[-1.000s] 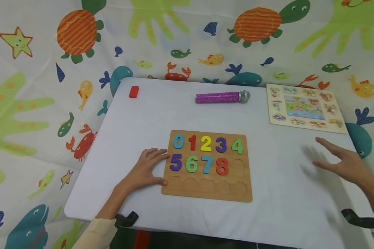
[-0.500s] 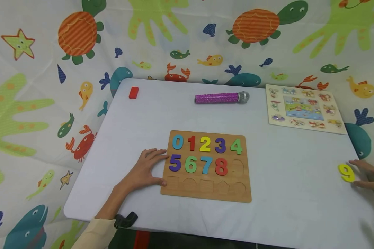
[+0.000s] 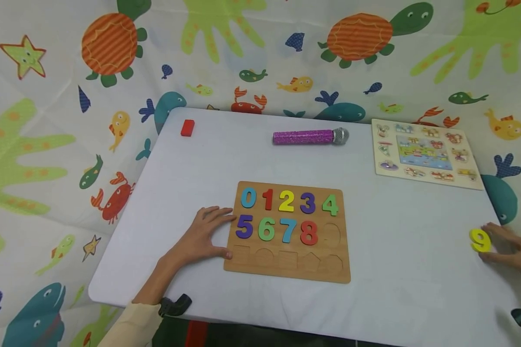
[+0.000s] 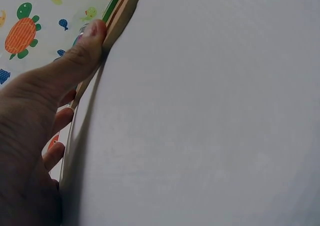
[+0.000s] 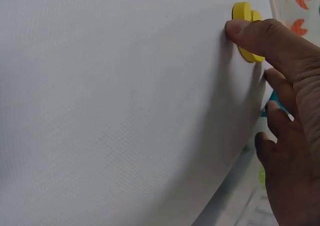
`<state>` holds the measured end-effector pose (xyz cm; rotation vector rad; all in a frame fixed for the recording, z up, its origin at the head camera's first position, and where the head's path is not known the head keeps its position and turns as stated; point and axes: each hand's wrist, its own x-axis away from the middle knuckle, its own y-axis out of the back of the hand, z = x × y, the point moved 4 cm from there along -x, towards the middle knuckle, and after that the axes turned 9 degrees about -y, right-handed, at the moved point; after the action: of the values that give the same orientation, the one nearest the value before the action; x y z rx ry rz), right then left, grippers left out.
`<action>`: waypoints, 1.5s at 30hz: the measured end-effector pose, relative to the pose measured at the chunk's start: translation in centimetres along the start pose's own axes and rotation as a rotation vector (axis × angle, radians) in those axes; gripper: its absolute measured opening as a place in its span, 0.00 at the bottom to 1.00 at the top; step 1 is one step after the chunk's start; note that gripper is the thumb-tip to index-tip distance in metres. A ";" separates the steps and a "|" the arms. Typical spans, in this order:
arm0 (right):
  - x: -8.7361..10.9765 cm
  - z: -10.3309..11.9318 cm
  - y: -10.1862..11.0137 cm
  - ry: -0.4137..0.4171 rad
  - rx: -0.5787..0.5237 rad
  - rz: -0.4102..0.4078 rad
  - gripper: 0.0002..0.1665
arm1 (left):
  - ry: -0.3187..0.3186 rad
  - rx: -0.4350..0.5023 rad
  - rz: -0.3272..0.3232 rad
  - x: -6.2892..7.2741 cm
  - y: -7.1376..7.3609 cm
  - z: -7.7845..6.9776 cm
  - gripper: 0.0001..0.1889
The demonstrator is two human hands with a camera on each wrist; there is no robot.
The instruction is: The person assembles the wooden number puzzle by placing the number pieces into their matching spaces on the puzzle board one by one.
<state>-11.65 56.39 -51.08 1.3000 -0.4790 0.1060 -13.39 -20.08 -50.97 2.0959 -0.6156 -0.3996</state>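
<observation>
A wooden number puzzle board (image 3: 286,270) lies mid-table in the head view, with colourful numbers 0 to 8 in its upper two rows. The space right of the red 8 (image 3: 309,233) is an unfilled recess, and the bottom row holds several unfilled recesses. My left hand (image 3: 206,236) rests at the board's left edge, thumb and fingers spread; in the left wrist view its thumb (image 4: 85,51) touches that edge. By the table's right edge, my right hand (image 3: 510,248) pinches a yellow number 9 (image 3: 480,240). The right wrist view shows the thumb partly covering the 9 (image 5: 242,10).
A purple glitter microphone (image 3: 304,137) lies at the back of the white table (image 3: 399,289). At the back right is a picture peg puzzle (image 3: 425,153); a small red block (image 3: 187,127) sits at the back left. Behind hangs a sea-animal cloth (image 3: 252,43).
My right hand has moved right and down from above the table to its right edge. The yellow 9, unseen at first, now shows at its fingertips. The left hand has stayed at the board.
</observation>
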 end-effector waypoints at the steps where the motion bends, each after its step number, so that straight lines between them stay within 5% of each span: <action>1: 0.1 0.0 0.0 0.001 -0.005 -0.002 0.59 | -0.002 -0.002 0.000 0.0 0.0 0.0 0.52; 13: 0.7 0.2 -0.3 -0.016 -0.086 -0.057 0.50 | 0.001 0.002 -0.002 -0.1 -0.1 0.2 0.52; 28: 0.7 0.4 -0.6 -0.056 -0.120 -0.080 0.55 | 0.000 -0.002 -0.007 0.0 -0.1 0.2 0.52; 35: 0.5 6.5 1.1 -0.017 -0.278 -0.141 0.51 | 0.000 -0.005 -0.014 0.2 0.0 0.2 0.52; 45: 1.1 17.6 0.4 0.284 -0.379 -0.204 0.46 | -0.009 0.003 -0.015 0.2 0.0 0.1 0.52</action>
<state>-15.73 39.69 -46.96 0.9354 -0.1126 0.0261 -13.28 -20.22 -51.02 2.1035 -0.6066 -0.4169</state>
